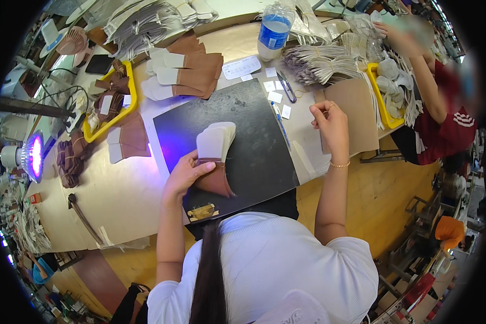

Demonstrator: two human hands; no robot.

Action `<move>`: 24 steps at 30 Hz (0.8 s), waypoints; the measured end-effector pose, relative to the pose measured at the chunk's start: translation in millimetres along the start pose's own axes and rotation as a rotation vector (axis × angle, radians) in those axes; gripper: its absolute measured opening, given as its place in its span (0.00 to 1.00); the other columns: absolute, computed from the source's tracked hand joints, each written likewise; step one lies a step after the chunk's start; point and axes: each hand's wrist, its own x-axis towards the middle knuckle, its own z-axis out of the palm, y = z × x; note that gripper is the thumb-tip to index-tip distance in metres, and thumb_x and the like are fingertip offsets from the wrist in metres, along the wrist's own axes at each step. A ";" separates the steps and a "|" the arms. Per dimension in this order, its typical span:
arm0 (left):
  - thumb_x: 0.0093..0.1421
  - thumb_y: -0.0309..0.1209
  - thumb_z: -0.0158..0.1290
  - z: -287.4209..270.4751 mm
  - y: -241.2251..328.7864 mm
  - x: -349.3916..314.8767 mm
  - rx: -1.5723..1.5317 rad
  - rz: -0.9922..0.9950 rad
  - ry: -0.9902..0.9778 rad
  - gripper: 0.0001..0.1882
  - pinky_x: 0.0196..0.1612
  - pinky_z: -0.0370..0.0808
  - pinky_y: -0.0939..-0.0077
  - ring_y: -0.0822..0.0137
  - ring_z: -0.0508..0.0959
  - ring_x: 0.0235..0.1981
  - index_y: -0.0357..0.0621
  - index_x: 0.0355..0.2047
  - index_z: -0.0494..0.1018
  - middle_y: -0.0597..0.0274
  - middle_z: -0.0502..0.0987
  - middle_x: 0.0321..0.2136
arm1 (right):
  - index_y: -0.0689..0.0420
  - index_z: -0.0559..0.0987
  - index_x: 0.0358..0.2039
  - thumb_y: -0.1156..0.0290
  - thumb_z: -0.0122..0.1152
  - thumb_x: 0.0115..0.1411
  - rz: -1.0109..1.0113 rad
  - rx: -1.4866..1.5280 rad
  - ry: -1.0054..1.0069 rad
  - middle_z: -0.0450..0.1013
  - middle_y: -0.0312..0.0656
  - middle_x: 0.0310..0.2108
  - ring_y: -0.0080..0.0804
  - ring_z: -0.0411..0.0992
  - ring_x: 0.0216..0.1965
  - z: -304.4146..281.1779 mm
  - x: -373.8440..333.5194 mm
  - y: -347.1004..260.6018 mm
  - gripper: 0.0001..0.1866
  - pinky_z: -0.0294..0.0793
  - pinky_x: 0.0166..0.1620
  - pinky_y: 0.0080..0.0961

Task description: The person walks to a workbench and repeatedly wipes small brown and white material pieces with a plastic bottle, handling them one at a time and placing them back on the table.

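Nearest the camera, a long dark ponytail (213,270) falls over a white, finely ribbed shirt (291,254). Beyond it, a stack of two-tone pieces (216,154) is held over a black board (264,156). From my remote seat I see its long axis run away from the body, brown ends near, pale ends far. It lies just right of the left hand (188,174), clearly the nearer one, whose fingers are closed around it, thumb on the brown just below the pale part. From the right hand (331,121) it lies to the left and closer to the body, well apart. That hand is raised, thumb and forefinger nearly together; I cannot tell whether they pinch anything thin. The pale ends look smooth and rounded, their layers slightly fanned; the brown looks leathery and curved. The board is flat and scuffed, with a gold-coloured patch (202,212) at its near left corner. Past it are small white squares (275,97), slim dark snips (288,87) and a pen (279,120). Farther left, similar brown-and-white pieces (200,75) overlap near a yellow plastic tray (134,89).
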 end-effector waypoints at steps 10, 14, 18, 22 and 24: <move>0.50 0.47 0.65 -31.9 54.8 31.7 0.864 -0.079 0.014 0.30 0.46 0.73 0.71 0.67 0.77 0.42 0.37 0.45 0.75 0.54 0.79 0.39 | 0.64 0.80 0.41 0.67 0.62 0.58 -0.176 -0.434 0.097 0.76 0.52 0.37 0.39 0.78 0.36 4.7 43.8 13.4 0.15 0.75 0.40 0.29; 0.49 0.52 0.64 -30.6 61.0 20.1 1.071 0.175 0.310 0.33 0.49 0.72 0.61 0.50 0.76 0.46 0.38 0.47 0.74 0.47 0.77 0.42 | 0.67 0.73 0.51 0.62 0.64 0.58 -0.294 -0.213 0.025 0.74 0.53 0.43 0.39 0.77 0.40 24.8 71.6 -22.1 0.26 0.76 0.42 0.30; 0.48 0.54 0.64 -15.4 38.3 10.1 0.956 0.395 0.459 0.40 0.56 0.67 0.56 0.49 0.71 0.53 0.40 0.54 0.69 0.48 0.73 0.49 | 0.69 0.68 0.55 0.55 0.72 0.50 -0.307 0.015 0.124 0.72 0.57 0.47 0.43 0.75 0.47 79.1 133.2 -20.4 0.40 0.74 0.48 0.32; 0.47 0.50 0.66 -0.3 -2.2 18.5 1.186 0.512 0.549 0.44 0.65 0.52 0.46 0.52 0.62 0.62 0.45 0.60 0.61 0.53 0.68 0.57 | 0.71 0.68 0.54 0.51 0.77 0.42 -0.297 0.029 0.263 0.71 0.59 0.49 0.47 0.72 0.51 115.3 158.6 -31.9 0.47 0.71 0.52 0.35; 0.47 0.48 0.66 -0.5 -15.6 23.5 1.226 0.578 0.592 0.43 0.65 0.52 0.48 0.53 0.63 0.62 0.45 0.60 0.62 0.54 0.68 0.57 | 0.71 0.73 0.46 0.52 0.78 0.39 -0.239 -0.009 0.265 0.70 0.60 0.51 0.47 0.73 0.49 120.5 172.8 -26.5 0.42 0.71 0.51 0.36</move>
